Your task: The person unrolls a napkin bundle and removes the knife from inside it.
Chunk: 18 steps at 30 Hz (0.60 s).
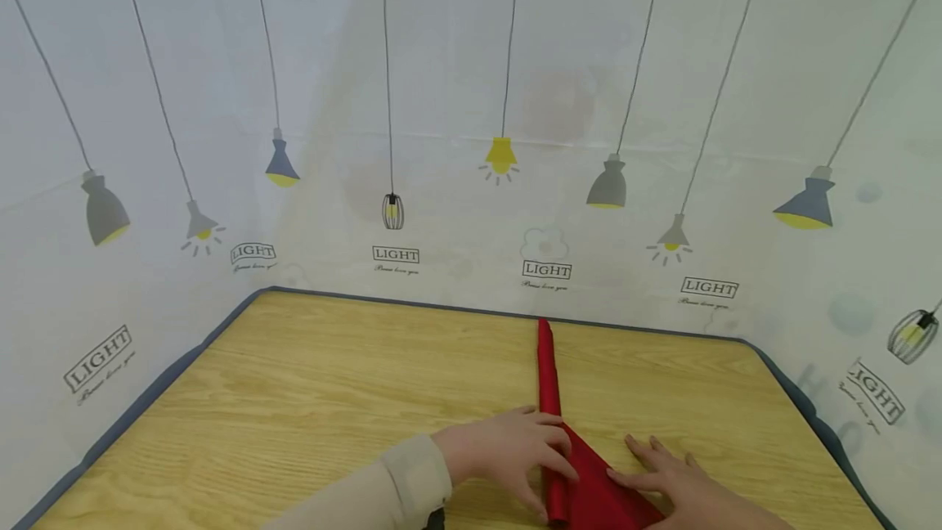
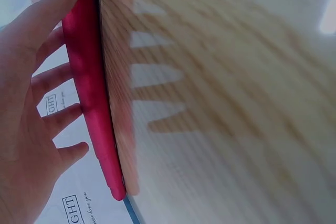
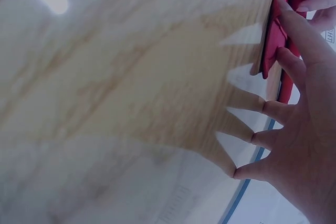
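Observation:
A red cloth, partly wound into a long narrow roll (image 1: 549, 379), lies on the wooden table, with a flat triangular part (image 1: 599, 485) spread to the roll's right. My left hand (image 1: 508, 448) grips across the near half of the roll. In the left wrist view its thumb lies on one side of the roll (image 2: 89, 61) and the fingers reach to the other. My right hand (image 1: 688, 489) rests with spread fingers at the flat part's right edge. In the right wrist view its thumb and index finger touch the red cloth (image 3: 275, 38), while the other fingertips meet the tabletop.
The wooden table (image 1: 294, 383) is bordered by a dark blue edge (image 1: 412, 303). White sheets (image 1: 456, 105) printed with hanging lamps and the word LIGHT rise at the back and both sides. The roll's far end comes up to the back edge.

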Motion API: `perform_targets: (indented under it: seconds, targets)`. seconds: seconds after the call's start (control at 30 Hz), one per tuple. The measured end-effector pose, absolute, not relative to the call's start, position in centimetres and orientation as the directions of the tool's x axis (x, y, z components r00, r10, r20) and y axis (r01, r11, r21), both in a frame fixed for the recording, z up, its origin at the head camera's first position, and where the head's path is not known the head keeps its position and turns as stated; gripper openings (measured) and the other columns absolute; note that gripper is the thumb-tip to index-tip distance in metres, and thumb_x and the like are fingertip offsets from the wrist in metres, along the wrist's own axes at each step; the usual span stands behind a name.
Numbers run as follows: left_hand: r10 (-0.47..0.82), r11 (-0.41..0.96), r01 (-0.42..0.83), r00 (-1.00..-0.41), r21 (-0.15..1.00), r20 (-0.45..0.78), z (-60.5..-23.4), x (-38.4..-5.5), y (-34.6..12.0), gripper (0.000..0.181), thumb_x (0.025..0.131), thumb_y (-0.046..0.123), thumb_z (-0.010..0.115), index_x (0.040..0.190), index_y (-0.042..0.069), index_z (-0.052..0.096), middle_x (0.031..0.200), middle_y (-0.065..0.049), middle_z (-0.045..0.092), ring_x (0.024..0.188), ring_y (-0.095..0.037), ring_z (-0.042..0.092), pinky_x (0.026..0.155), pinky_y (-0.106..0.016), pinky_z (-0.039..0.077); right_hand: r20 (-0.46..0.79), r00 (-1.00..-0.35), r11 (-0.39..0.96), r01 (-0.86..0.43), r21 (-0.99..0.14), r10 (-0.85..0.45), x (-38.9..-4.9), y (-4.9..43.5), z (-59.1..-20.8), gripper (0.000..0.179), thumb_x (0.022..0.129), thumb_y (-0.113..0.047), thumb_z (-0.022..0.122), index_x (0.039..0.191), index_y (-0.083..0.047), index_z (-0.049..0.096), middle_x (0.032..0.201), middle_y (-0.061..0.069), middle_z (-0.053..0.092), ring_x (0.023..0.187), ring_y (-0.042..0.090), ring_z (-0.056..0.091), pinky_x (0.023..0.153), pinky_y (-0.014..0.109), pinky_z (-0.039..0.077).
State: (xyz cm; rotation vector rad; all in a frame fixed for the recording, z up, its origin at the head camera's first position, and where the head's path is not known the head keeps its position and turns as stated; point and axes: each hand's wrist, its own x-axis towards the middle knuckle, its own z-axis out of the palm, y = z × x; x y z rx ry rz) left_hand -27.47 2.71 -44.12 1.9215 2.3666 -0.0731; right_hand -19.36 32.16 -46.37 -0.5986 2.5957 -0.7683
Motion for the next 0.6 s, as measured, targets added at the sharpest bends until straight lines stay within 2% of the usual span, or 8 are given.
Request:
perform_targets:
  seconds: [0.33, 0.43, 0.6]
  targets:
    - [0.974, 0.214, 0.977, -0.212, 0.017, -0.077, -43.94, -27.31, 2.1, 0.058, 0.08, 0.067, 0.064, 0.129, 0.035, 0.06, 0.137, 0.011, 0.046, 0.139, -0.017, 0.03, 0.111, -0.039, 0.028, -0.199, -0.839, 0.757, -0.322, -0.569, -0.507, -19.48, 32.3, -46.4, 0.057, 0.085, -0.045, 0.071, 0.138, -0.031, 0.056, 0.151, 0.03, 0.026, 0.131, 0.065, 0.011, 0.085, 0.085, 0.003]
    - [0.974, 0.219, 0.975, -0.216, 0.038, -0.073, -44.09, -27.44, 2.14, 0.053, 0.081, 0.067, 0.063, 0.122, 0.033, 0.063, 0.137, 0.013, 0.048, 0.139, -0.017, 0.03, 0.112, -0.036, 0.025, -0.207, -0.841, 0.761, -0.312, -0.569, -0.499, -19.52, 32.24, -46.44, 0.057, 0.085, -0.045, 0.072, 0.138, -0.03, 0.057, 0.151, 0.029, 0.026, 0.132, 0.064, 0.011, 0.085, 0.085, 0.003]
    - [0.978, 0.202, 0.975, -0.196, 0.09, -0.07, -44.26, -27.74, 2.42, 0.042, 0.086, 0.062, 0.061, 0.11, 0.028, 0.064, 0.119, 0.019, 0.056, 0.131, -0.005, 0.039, 0.112, -0.023, 0.018, -0.223, -0.841, 0.765, -0.297, -0.571, -0.493, -19.59, 32.11, -46.54, 0.056, 0.085, -0.045, 0.071, 0.137, -0.03, 0.058, 0.152, 0.028, 0.027, 0.133, 0.064, 0.01, 0.086, 0.084, 0.002]
